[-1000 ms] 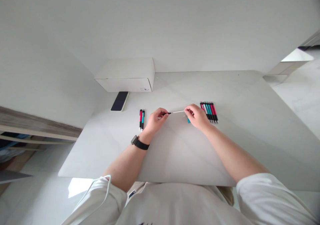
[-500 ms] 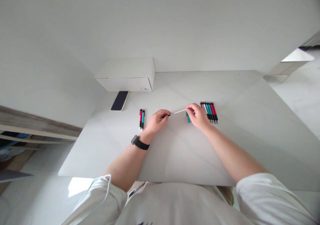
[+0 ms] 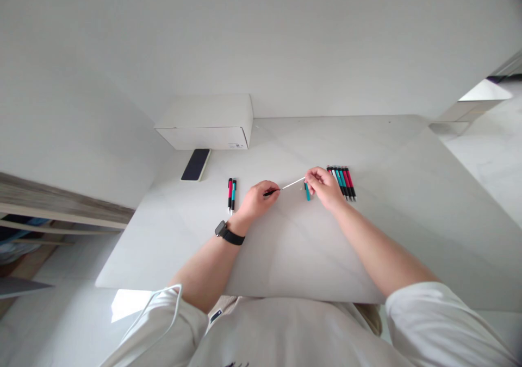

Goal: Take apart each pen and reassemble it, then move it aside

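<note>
My left hand (image 3: 260, 197) is closed around a black pen part (image 3: 269, 193), most of it hidden by the fingers. My right hand (image 3: 324, 186) pinches the far end of a thin white pen refill (image 3: 293, 183). The refill's near end meets the black part at my left fingertips; whether it is inside cannot be seen. A teal pen barrel (image 3: 307, 191) lies on the table just under my right fingers. Left of my left hand, a red pen (image 3: 229, 195) and a teal pen (image 3: 233, 196) lie side by side.
Several pens (image 3: 345, 183) lie in a row right of my right hand. A phone (image 3: 196, 165) rests in front of a white box (image 3: 206, 137) at the back left of the pale table (image 3: 285, 258). A wall stands behind.
The refill's near end has come to the black part in my left hand, where a small gap showed before. My left hand has turned slightly, and the refill tilts more steeply.
</note>
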Motion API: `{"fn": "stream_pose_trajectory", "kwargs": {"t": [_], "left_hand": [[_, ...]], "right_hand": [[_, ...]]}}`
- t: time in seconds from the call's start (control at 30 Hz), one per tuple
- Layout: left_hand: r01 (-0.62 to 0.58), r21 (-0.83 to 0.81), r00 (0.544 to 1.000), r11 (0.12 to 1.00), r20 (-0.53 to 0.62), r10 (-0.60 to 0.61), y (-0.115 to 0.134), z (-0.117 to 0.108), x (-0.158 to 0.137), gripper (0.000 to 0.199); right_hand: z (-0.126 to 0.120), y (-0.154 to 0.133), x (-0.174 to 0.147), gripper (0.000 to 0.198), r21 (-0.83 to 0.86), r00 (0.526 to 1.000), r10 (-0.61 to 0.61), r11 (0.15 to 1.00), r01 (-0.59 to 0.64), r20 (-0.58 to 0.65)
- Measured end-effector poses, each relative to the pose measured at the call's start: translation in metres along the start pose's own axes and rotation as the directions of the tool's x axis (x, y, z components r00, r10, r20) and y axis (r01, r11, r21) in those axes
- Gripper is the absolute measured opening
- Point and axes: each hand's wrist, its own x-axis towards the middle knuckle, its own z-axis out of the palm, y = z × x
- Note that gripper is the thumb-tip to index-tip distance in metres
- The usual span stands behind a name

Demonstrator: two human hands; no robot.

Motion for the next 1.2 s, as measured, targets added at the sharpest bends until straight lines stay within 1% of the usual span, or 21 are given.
{"fn": "stream_pose_trajectory", "kwargs": {"t": [0.1, 0.2, 0.3, 0.4, 0.47, 0.5, 0.57, 0.63, 0.73, 0.83, 0.9, 1.0, 1.1, 1.17, 1.2], "left_hand": [[0.0, 0.005, 1.0, 1.0, -0.028, 0.0, 0.0, -0.001, 0.001, 0.01], [0.009, 0.055, 0.998, 0.998, -0.056, -0.006, -0.001, -0.003, 0.002, 0.011], [0.045, 0.109, 0.997, 0.993, -0.063, -0.038, -0.002, -0.004, 0.003, 0.012], [0.06, 0.134, 0.997, 0.989, -0.055, -0.053, -0.003, -0.004, 0.003, 0.013], [0.051, 0.137, 0.998, 0.989, -0.053, -0.044, -0.004, -0.003, 0.003, 0.013], [0.046, 0.137, 0.998, 0.99, -0.054, -0.039, -0.004, -0.003, 0.003, 0.013], [0.037, 0.138, 0.998, 0.99, -0.058, -0.029, -0.004, -0.003, 0.003, 0.013], [0.035, 0.142, 0.998, 0.989, -0.06, -0.026, -0.003, -0.003, 0.003, 0.013], [0.034, 0.152, 0.998, 0.988, -0.058, -0.026, -0.002, -0.004, 0.002, 0.013], [0.031, 0.161, 0.999, 0.986, -0.048, -0.023, 0.0, -0.005, 0.002, 0.013], [0.028, 0.165, 0.999, 0.986, -0.042, -0.021, 0.001, -0.005, 0.002, 0.013], [0.024, 0.17, 0.999, 0.985, -0.037, -0.018, 0.001, -0.004, 0.003, 0.013], [0.025, 0.171, 0.999, 0.985, -0.03, -0.02, 0.001, -0.004, 0.003, 0.013], [0.025, 0.165, 0.999, 0.986, -0.031, -0.02, 0.001, -0.004, 0.003, 0.013], [0.023, 0.161, 0.999, 0.987, -0.034, -0.018, 0.001, -0.004, 0.003, 0.012]], "right_hand": [[-0.007, 0.002, 0.008, 0.045, 0.153, 0.998, -0.001, 0.988, 0.01, -0.06], [-0.017, -0.001, 0.018, 0.044, 0.165, 0.997, 0.005, 0.986, 0.007, -0.071], [-0.023, -0.008, 0.028, 0.045, 0.065, 0.997, 0.074, 0.995, -0.075, 0.015], [-0.019, -0.02, 0.04, 0.044, -0.161, 0.97, 0.204, 0.97, -0.182, 0.132], [-0.013, -0.028, 0.051, 0.043, -0.357, 0.949, 0.269, 0.913, -0.197, 0.164], [-0.009, -0.031, 0.057, 0.043, -0.452, 0.938, 0.3, 0.871, -0.193, 0.177], [0.0, -0.035, 0.069, 0.044, -0.625, 0.913, 0.356, 0.764, -0.161, 0.201], [0.009, -0.035, 0.08, 0.043, -0.755, 0.897, 0.39, 0.647, -0.106, 0.208], [0.02, -0.032, 0.091, 0.04, -0.854, 0.891, 0.401, 0.519, -0.028, 0.214], [0.025, -0.028, 0.096, 0.037, -0.892, 0.881, 0.421, 0.453, 0.003, 0.217], [0.027, -0.025, 0.096, 0.035, -0.902, 0.878, 0.428, 0.432, 0.01, 0.215], [0.025, -0.023, 0.096, 0.035, -0.905, 0.885, 0.414, 0.424, 0.018, 0.211], [0.019, -0.025, 0.092, 0.037, -0.903, 0.915, 0.354, 0.429, 0.025, 0.194], [0.012, -0.027, 0.084, 0.036, -0.88, 0.948, 0.264, 0.474, 0.033, 0.177], [0.008, -0.029, 0.078, 0.034, -0.854, 0.965, 0.2, 0.519, 0.042, 0.169]]}}
